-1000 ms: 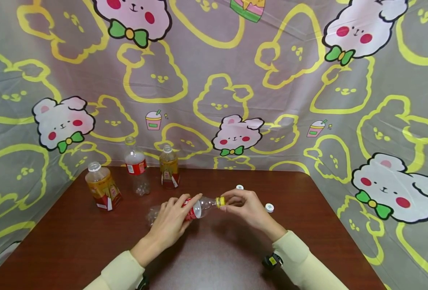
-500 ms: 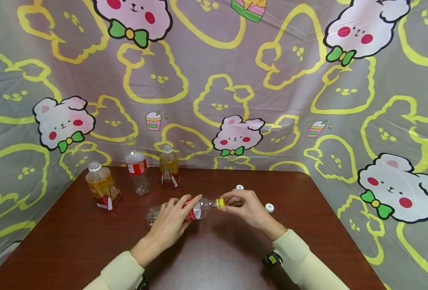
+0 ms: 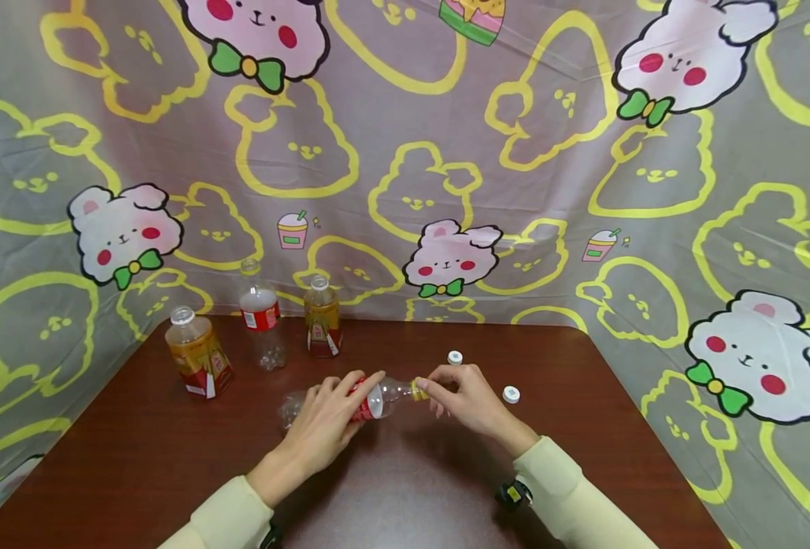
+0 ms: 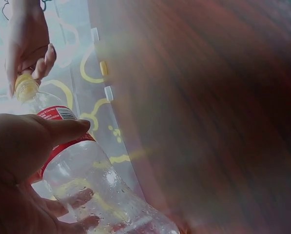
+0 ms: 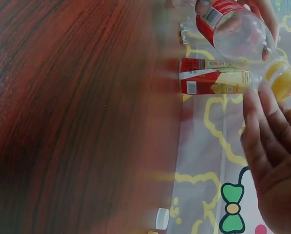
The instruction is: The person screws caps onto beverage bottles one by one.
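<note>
A clear plastic bottle with a red label lies on its side, its neck pointing right. My left hand grips it around the label, thumb across the red band in the left wrist view. At the neck sits a yellow bottle cap, which my right hand pinches at its end. The right wrist view shows several right-hand fingers stretched out beside the cap.
Three uncapped bottles stand at the back left: a squat tea bottle, a red-labelled clear bottle and another tea bottle. Two white caps and a yellow cap lie beyond my right hand on the brown table.
My right hand's fingers have shifted around the yellow cap, the lower ones now extended downward. My left hand and the bottle have stayed in place.
</note>
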{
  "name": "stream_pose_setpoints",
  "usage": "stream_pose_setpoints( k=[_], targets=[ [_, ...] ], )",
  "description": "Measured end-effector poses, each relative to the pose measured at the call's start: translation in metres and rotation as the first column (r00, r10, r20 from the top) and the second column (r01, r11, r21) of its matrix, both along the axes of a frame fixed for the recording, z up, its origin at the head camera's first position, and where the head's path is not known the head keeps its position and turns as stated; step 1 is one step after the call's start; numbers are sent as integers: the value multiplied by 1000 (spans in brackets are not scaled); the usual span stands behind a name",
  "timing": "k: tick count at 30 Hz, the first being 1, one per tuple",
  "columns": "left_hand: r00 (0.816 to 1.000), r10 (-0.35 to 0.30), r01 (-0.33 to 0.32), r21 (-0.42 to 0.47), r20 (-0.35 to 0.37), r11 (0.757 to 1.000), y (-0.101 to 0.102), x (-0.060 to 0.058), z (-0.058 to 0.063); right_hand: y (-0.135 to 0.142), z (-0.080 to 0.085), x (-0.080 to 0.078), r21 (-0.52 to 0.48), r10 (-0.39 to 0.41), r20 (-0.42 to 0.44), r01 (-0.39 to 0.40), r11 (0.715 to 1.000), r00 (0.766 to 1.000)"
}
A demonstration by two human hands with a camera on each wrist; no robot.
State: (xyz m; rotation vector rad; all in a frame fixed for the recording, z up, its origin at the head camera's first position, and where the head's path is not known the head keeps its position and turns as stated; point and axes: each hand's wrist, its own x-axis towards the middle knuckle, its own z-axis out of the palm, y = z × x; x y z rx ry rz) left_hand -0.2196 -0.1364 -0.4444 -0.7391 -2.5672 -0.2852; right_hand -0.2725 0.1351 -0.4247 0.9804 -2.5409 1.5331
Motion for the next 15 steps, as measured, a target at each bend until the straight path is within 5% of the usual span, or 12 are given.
stream_pose_setpoints(
  k=[15],
  targets=[
    [1000, -25, 25, 16, -14, 1000, 6, 2, 1, -4, -2, 1, 106, -185, -161, 203, 973, 969]
  ],
)
